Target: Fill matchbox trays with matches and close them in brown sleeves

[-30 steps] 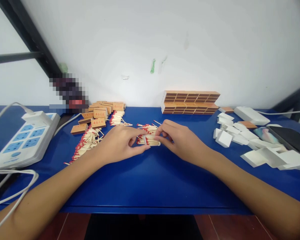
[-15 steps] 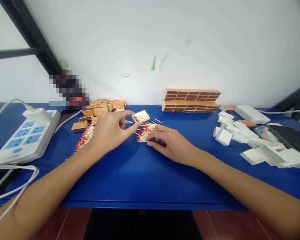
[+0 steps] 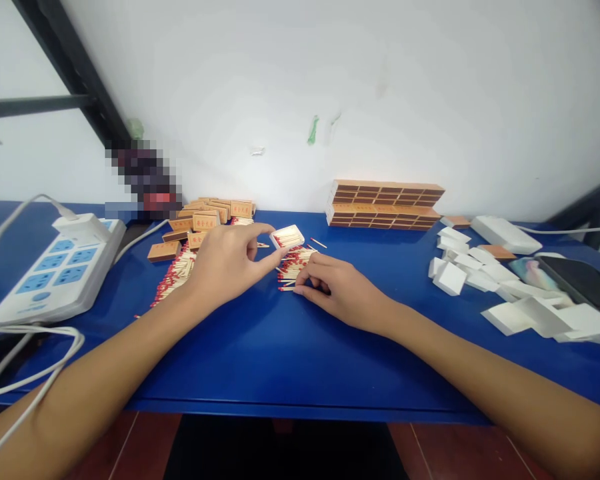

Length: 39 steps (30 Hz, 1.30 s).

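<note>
Between the thumb and forefinger of my left hand (image 3: 233, 260) is a white matchbox tray (image 3: 287, 237), tilted, with some red-tipped matches lying in it. Just under and in front of it lies a small pile of matches (image 3: 291, 268) on the blue table (image 3: 260, 360). My right hand (image 3: 337, 287) is at the pile's right side, thumb and fingertips pinched on a match (image 3: 287, 289) at its near edge. One loose match (image 3: 319, 243) rests behind the pile. A larger heap of matches (image 3: 173, 277) is partly hidden behind my left hand.
Orange matchboxes (image 3: 205, 220) lie jumbled at the back left. Others form a neat stack (image 3: 385, 203) against the wall. White empty trays (image 3: 480, 267), a phone (image 3: 580, 283) and a white adapter (image 3: 506, 235) are on the right. A power strip (image 3: 60, 270) with cables sits left.
My right thumb and fingertips have a match at the pile's near edge drawn slightly toward me. The left hand still holds the tray. The whole view has shifted slightly.
</note>
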Each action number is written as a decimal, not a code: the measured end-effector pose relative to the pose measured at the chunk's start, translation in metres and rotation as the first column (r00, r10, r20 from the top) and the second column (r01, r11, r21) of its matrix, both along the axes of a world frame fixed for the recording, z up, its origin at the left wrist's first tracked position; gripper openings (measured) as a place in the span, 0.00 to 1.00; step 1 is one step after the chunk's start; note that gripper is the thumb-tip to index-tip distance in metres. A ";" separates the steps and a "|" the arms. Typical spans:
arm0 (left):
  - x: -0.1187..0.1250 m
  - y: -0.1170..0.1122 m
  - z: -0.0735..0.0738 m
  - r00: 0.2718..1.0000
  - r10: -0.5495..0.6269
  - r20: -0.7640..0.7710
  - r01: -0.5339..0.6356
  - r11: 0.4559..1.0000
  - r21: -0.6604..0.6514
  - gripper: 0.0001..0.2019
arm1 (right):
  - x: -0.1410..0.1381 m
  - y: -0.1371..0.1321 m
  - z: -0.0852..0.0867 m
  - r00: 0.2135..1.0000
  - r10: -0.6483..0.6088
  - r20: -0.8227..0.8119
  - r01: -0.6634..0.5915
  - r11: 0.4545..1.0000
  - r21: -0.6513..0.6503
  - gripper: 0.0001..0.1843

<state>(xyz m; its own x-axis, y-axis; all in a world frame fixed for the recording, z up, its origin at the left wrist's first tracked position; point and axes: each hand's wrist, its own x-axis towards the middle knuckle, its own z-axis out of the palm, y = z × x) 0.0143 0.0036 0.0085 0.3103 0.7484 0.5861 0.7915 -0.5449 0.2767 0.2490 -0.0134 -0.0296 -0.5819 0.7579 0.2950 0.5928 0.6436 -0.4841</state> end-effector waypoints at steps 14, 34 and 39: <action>-0.002 0.003 -0.003 0.978 -0.146 -0.146 0.122 0.979 -0.163 0.15 | 0.025 0.006 0.016 0.998 -0.068 -0.004 0.069 0.995 0.071 0.06; 0.001 -0.002 -0.005 0.958 -0.274 -0.088 0.262 0.957 -0.125 0.16 | 0.018 0.000 0.014 0.982 -0.127 -0.139 0.151 0.972 0.181 0.05; 0.001 -0.005 -0.006 0.921 -0.378 -0.097 0.367 0.923 -0.118 0.15 | 0.017 0.002 0.011 0.986 -0.112 -0.126 0.134 0.974 0.182 0.02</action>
